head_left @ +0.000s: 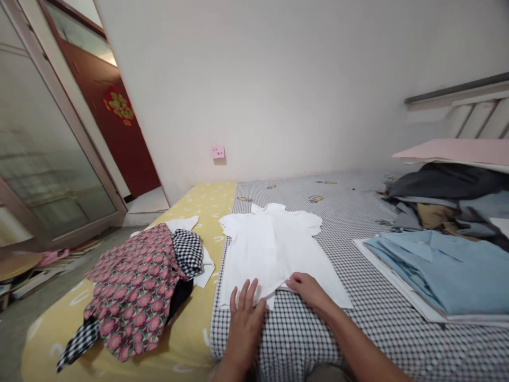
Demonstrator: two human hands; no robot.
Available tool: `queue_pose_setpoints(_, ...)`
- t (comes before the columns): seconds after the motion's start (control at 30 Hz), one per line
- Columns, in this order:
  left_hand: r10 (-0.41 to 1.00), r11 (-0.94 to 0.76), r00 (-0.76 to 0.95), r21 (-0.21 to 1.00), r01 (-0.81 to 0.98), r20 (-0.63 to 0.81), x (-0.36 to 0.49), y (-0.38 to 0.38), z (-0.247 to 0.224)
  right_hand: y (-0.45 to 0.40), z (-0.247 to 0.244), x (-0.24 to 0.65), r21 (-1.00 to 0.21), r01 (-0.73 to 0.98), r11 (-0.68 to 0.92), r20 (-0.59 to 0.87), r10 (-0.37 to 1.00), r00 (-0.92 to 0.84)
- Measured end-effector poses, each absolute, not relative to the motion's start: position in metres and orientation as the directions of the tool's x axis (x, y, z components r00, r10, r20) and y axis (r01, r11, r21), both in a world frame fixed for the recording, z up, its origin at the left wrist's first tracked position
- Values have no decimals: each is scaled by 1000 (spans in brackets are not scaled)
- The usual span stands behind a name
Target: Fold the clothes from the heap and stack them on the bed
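A white short-sleeved collared shirt lies flat on a grey checked bedsheet, its collar pointing away from me and its lower edge slightly rumpled. My left hand rests on that lower edge with its fingers spread. My right hand lies on the shirt's lower right part, fingers together, and I cannot tell whether it pinches the cloth. Left of the shirt, a pink floral garment lies bunched with black-and-white gingham cloth.
A folded pale blue shirt sits on a white board at right, below a dark clothes pile and a pink board. A yellow mattress shows at left. Books lie on the floor beyond it.
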State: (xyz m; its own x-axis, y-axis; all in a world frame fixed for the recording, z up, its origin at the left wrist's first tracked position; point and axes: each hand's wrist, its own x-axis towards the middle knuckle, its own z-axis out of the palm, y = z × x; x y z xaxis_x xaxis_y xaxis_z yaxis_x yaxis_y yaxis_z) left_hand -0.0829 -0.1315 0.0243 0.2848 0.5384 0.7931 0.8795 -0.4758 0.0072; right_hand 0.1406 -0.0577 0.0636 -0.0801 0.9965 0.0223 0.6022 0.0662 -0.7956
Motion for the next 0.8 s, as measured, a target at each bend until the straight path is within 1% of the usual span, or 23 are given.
queue_pose_setpoints(0.1, 537, -489, 350, -55, 871, 768, -80, -120, 33, -55, 71, 140, -857, 512, 60, 22, 996, -81)
queue_pose_setpoints(0.17, 567, -486, 358, -49, 872, 742, -76, -113, 37, -55, 77, 141, -883, 466, 58, 29, 997, -70)
queue_pose_setpoints(0.23, 617, -467, 306, 25, 884, 725, -71, -108, 42, -56, 84, 142, -897, 438, 58, 39, 998, -53)
queue_pose_setpoints(0.37, 684, -432, 151, 230, 872, 714, -60, -110, 59, -60, 95, 143, -906, 416, 75, 61, 997, -48)
queue_pose_setpoints(0.57, 741, -417, 33, 421, 806, 671, -47, -113, 88, -65, 91, 144, -927, 368, 75, 31, 992, -123)
queue_pose_setpoints(0.7, 784, -370, -29, 504, 780, 620, -43, -113, 104, -66, 80, 149, -875, 450, 178, 116, 980, -164)
queue_pose_setpoints(0.8, 805, -345, -47, 530, 775, 592, -40, -115, 106, -67, 75, 153, -784, 585, 207, 160, 978, -132)
